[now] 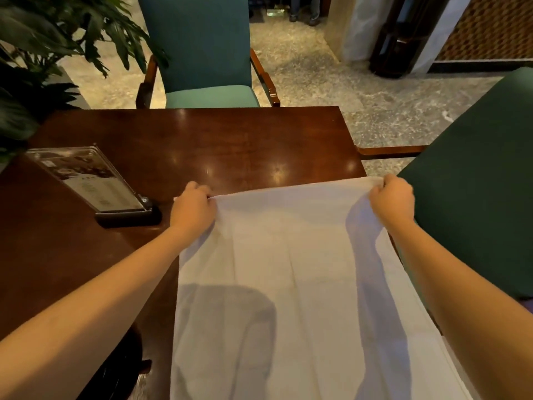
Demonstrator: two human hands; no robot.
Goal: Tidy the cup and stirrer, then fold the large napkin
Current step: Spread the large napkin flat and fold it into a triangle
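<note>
A large white napkin (294,272) lies spread over the near right part of the dark wooden table (219,145) and runs down toward me past the bottom of the view. My left hand (192,206) grips its far left corner. My right hand (392,197) grips its far right corner, near the table's right edge. The far edge of the cloth is stretched between the two hands. No cup or stirrer is in view.
A clear acrylic menu stand (95,183) on a black base stands left of my left hand. A teal armchair (202,53) faces the far side of the table. A dark green chair (473,192) is close on the right, and plant leaves (43,47) are at the far left.
</note>
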